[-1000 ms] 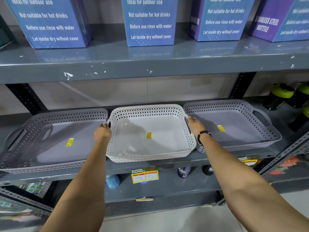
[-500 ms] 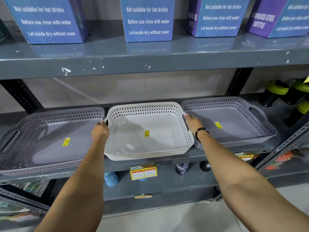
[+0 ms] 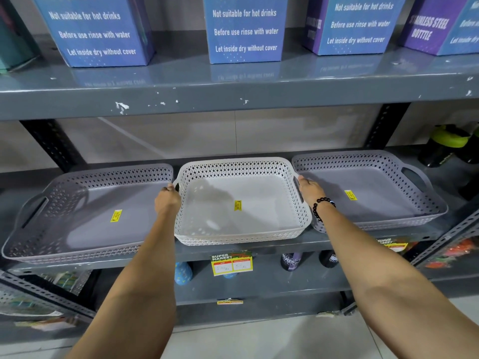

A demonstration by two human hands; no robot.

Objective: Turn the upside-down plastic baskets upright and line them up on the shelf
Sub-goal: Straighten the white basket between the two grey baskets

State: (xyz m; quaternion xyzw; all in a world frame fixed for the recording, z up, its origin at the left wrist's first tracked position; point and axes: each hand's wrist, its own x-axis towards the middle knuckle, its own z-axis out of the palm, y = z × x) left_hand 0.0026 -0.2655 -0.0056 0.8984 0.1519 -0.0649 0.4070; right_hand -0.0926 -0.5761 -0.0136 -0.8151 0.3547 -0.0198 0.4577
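Gripping the white basket [image 3: 242,203] by its two side handles, the left hand [image 3: 167,200] has its fingers curled closed around the left handle and the right hand [image 3: 309,189] is wrapped on the right handle, a black bead bracelet [image 3: 321,207] on that wrist. The basket stands upright, open side up, in the middle of the grey metal shelf [image 3: 259,248], its front edge near the shelf lip. A small yellow sticker [image 3: 238,205] lies on its floor, the print too small to read.

Just beside it on the left sits the left grey basket [image 3: 85,216], and on the right the right grey basket [image 3: 370,190], both upright too (each with its own yellow sticker inside). The three stand in a row, rims nearly touching.

On the shelf above, blue boxes [image 3: 245,29] carry white lettering: "Not suitable for hot drinks", "Before use rinse with water", "Let inside dry without cover". A purple box [image 3: 427,27] at far right reads "STAINLESS STEEL BOTTLE". Hanging from the shelf edge below the white basket, a price tag [image 3: 231,263] says "SUPER MARKET"; its handwritten figures are unclear. Black bottles with green lids [image 3: 447,143] stand at far right.
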